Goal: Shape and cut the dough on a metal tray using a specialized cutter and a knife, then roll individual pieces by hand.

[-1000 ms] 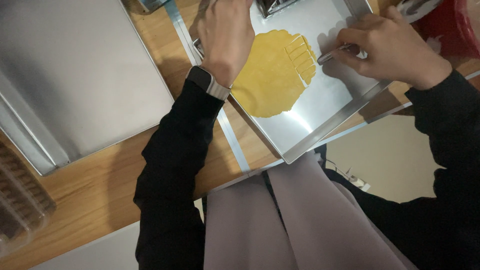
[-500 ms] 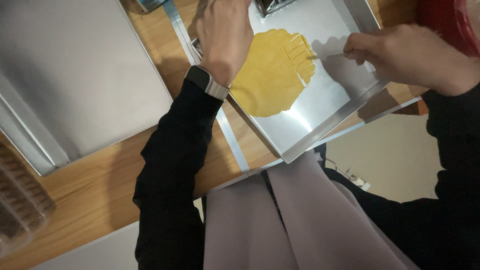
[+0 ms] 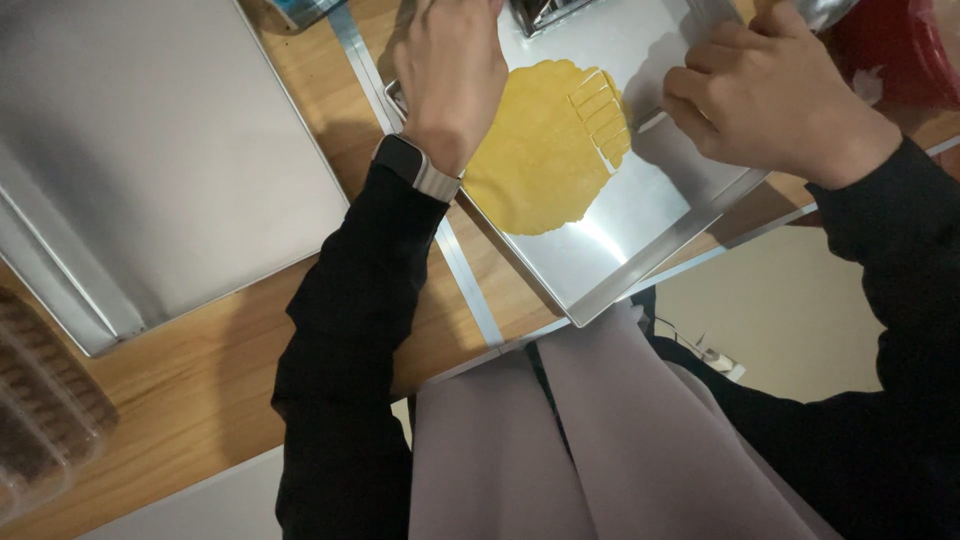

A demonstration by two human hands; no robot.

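Observation:
A flat round sheet of yellow dough (image 3: 545,150) lies in a metal baking tray (image 3: 640,250); its right edge is cut into several narrow strips. My left hand (image 3: 452,70), with a watch on the wrist, rests flat on the tray's left rim beside the dough. My right hand (image 3: 775,95) is closed around a thin metal blade (image 3: 650,122) whose tip touches the dough's cut edge.
A second, larger metal tray (image 3: 150,170) lies upside down on the wooden table to the left. A clear plastic container (image 3: 40,410) sits at the lower left corner. A red object (image 3: 900,50) shows at the top right. My lap is below the table edge.
My right hand has shifted to the right and up along the dough's edge, and the blade has drawn back a little. My left hand has stayed put.

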